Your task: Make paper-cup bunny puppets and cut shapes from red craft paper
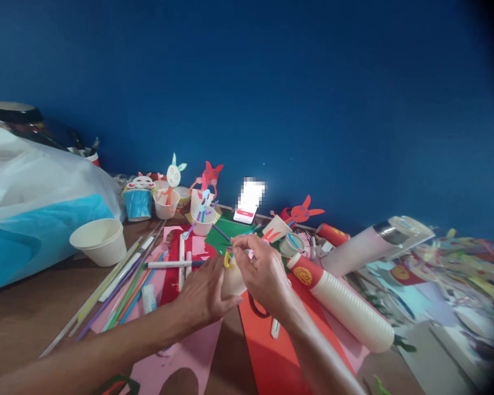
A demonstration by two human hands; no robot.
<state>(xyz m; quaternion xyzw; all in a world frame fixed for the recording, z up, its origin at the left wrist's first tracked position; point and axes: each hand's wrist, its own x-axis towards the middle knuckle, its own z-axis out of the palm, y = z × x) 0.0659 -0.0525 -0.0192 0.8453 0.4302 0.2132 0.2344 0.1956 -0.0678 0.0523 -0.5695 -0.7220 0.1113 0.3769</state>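
My left hand (203, 286) is wrapped round the side of a white paper cup (233, 283), with the thumb along its lower edge. A yellow pipe cleaner (227, 260), bent into a hook, curves over the cup near its rim. My right hand (263, 269) reaches over the cup, thumb and finger pinched at the upper end of the pipe cleaner; any smaller piece in the pinch is hidden. Just behind the right hand show red paper ears (271, 235). Below it lie the dark loop of a scissors handle (258, 307) and a white cutter (275, 328).
Paper-cup figures (167, 203) stand along the back by a lit phone (249, 200). Pipe cleaners (121, 296), markers and an upright spare cup (99, 241) are at left. A long cup stack (346, 307) lies at right, beside paper scraps. A plastic bag (45, 186) stands far left.
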